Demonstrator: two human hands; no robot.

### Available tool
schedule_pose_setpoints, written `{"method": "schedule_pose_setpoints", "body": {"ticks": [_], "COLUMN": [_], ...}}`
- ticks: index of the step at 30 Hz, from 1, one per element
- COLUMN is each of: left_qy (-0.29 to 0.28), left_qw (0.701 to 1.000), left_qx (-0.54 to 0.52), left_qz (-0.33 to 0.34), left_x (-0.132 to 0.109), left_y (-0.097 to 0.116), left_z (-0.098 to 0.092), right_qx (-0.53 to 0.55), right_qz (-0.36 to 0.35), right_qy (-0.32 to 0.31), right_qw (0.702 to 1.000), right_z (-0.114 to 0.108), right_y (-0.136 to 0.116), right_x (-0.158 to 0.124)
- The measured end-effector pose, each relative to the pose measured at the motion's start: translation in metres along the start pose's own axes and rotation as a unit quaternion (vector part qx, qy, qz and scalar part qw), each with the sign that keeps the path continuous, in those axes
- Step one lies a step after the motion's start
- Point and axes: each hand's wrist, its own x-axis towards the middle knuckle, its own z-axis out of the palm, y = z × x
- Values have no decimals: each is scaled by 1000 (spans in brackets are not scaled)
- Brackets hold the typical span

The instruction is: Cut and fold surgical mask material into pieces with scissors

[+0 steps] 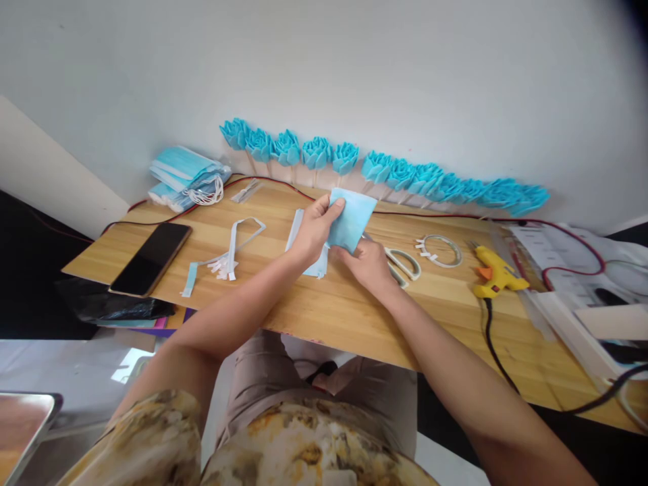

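My left hand (316,229) is closed on a light blue piece of face-mask fabric (357,212), thumb on top, holding it above the table. My right hand (372,266) is at the lower edge of that piece, its thumb against the corner and the other fingers partly hidden behind. Under my hands lies another blue mask piece (314,268), partly covered by my left hand. Scissors with cream handles (405,265) show just beyond my right hand, which hides part of them.
Blue fabric flowers on sticks (316,154) line the wall. At left are stacked masks (185,169), a phone (152,258) and white trimmings (230,260). At right are a tape ring (458,253), a yellow glue gun (499,271) with its cord, and a white tray (572,331).
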Motion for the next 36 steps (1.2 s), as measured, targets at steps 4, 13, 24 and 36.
{"method": "schedule_pose_setpoints", "body": {"ticks": [4, 13, 24, 36], "left_qy": [1, 6, -118, -125], "left_qw": [1000, 990, 908, 936], "left_qx": [20, 126, 377, 327], "left_qz": [4, 63, 139, 43], "left_x": [-2, 4, -10, -6], "left_y": [-2, -1, 3, 6], "left_z": [1, -5, 5, 1], "right_qx": [4, 266, 181, 140], "right_qz": [-28, -6, -30, -23], "right_qy": [-3, -68, 106, 184], "right_qw": [1000, 962, 977, 973], "right_z": [3, -24, -46, -53], "right_y": [-4, 11, -5, 2], "right_x": [-2, 13, 12, 18]}}
